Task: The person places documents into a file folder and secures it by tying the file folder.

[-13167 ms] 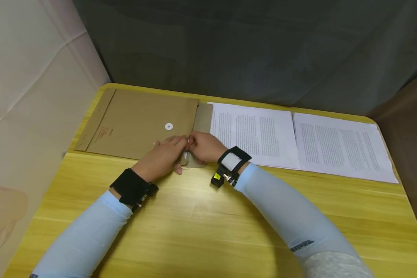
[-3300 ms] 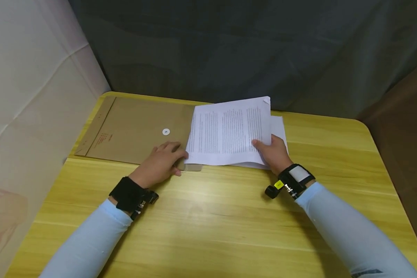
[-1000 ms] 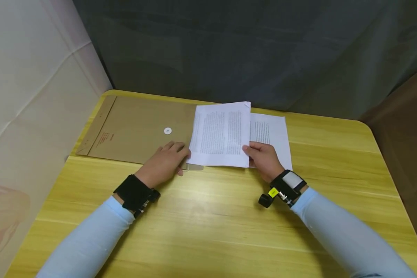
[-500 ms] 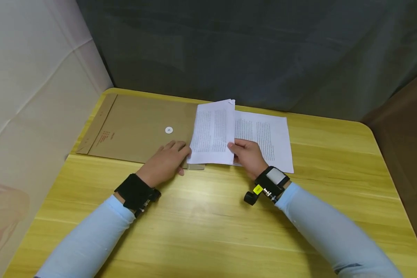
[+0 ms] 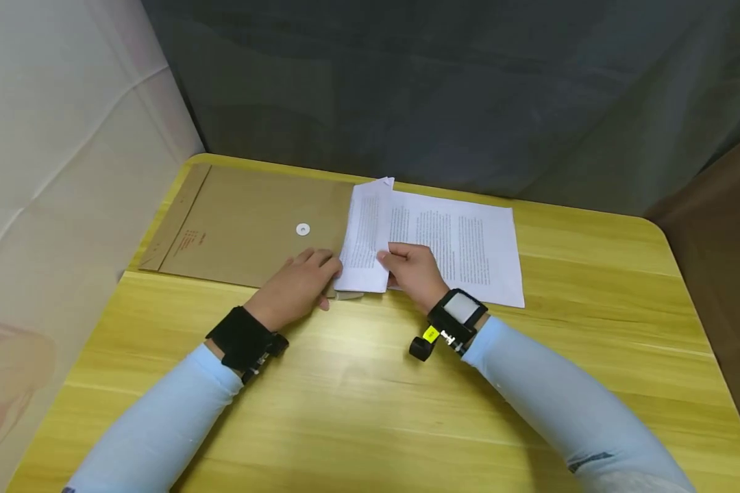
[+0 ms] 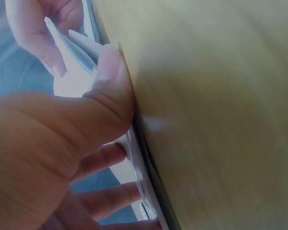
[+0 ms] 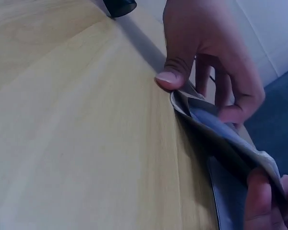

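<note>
A brown envelope (image 5: 253, 216) with a white button (image 5: 303, 229) lies flat at the back left of the yellow table (image 5: 370, 397). My left hand (image 5: 319, 266) pinches the near corner of its open right end; in the right wrist view its thumb (image 7: 172, 75) and curled fingers hold the lip up. My right hand (image 5: 387, 257) pinches a printed sheet (image 5: 364, 236) whose left part is inside the envelope mouth. A second printed sheet (image 5: 469, 243) lies flat to the right, partly under my right hand. In the left wrist view my thumb (image 6: 110, 81) sits beside the paper edge (image 6: 77, 48).
A dark curtain (image 5: 469, 89) hangs behind the table and a pale cloth wall (image 5: 55, 137) stands at the left. The table's right edge curves off near a brown surface (image 5: 728, 226). Bare wood fills the near half of the table.
My right hand has moved left with the top sheet, so less of that sheet shows outside the envelope. The lower sheet is more uncovered. My left hand has stayed put.
</note>
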